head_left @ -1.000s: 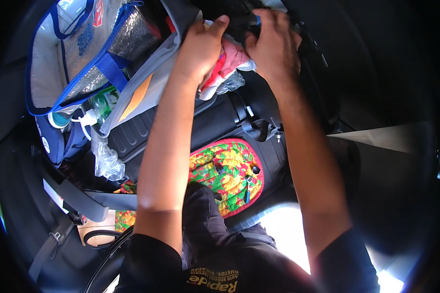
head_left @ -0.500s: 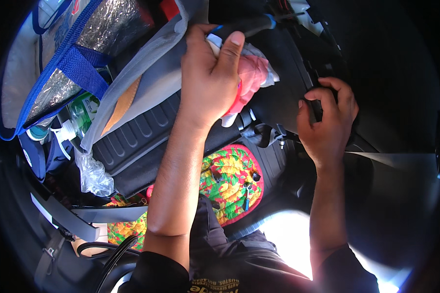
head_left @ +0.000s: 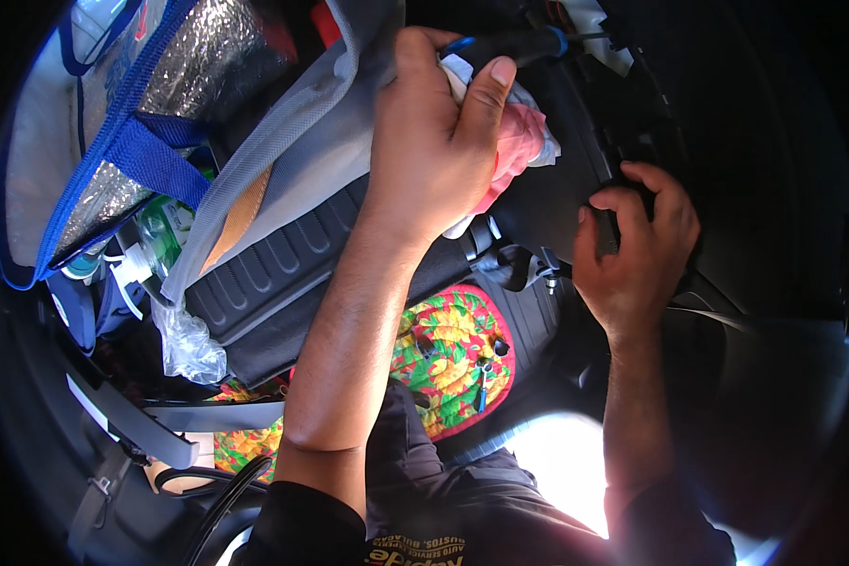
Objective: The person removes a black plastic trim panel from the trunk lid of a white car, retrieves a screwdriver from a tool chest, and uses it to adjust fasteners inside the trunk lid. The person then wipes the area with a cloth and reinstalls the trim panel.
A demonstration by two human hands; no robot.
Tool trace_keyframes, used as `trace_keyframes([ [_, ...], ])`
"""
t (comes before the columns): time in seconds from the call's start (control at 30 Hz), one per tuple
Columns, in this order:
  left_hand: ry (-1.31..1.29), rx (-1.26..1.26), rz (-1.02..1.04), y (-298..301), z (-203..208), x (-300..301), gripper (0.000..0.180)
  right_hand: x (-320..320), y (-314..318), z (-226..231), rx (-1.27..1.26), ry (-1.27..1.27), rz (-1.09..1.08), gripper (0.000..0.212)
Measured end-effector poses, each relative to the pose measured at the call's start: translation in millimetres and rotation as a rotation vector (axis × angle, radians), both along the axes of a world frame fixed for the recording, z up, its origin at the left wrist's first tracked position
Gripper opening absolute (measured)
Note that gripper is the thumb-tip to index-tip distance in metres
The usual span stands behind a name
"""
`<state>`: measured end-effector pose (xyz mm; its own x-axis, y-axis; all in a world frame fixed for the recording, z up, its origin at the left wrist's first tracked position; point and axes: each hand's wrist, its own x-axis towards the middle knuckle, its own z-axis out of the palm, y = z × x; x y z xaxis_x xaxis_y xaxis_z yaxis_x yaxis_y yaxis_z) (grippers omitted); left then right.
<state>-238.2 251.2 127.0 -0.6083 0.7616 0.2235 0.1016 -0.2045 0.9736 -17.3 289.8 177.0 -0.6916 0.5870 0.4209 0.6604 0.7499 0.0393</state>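
Observation:
My left hand (head_left: 439,141) is closed around a dark-handled screwdriver (head_left: 514,45) with a blue collar, and also around a crumpled pink and white cloth (head_left: 514,151). The screwdriver's thin shaft points right toward a gap in the dark trim, beside a pale white piece (head_left: 596,33). Lower on the right, the fingers of my right hand (head_left: 640,250) curl over the edge of a black trim panel (head_left: 646,132). Dark shadow there hides where the fingertips meet the trim.
An insulated bag (head_left: 127,165) with blue edging stands at left, near a green bottle (head_left: 165,231) and clear plastic (head_left: 189,344). A grey flap (head_left: 297,156) leans over a ribbed black panel (head_left: 283,250). Below lies a flowered mat (head_left: 453,354) with small tools on it.
My left hand has moved right and slightly up with the screwdriver and cloth, bringing the shaft further over the pale piece. My right hand has shifted slightly, still at the trim edge.

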Motion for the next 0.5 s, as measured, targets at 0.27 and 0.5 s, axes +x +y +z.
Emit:
trace_keyframes([
  [0.27,-0.028,0.011,-0.016,5.4,2.7,-2.1,0.041,0.1,-0.2,2.4,-0.011,0.013,0.007,0.024],
  [0.5,0.043,-0.002,-0.011,2.5,13.0,2.7,0.041,-0.3,0.4,3.5,-0.021,0.022,0.001,0.025],
])
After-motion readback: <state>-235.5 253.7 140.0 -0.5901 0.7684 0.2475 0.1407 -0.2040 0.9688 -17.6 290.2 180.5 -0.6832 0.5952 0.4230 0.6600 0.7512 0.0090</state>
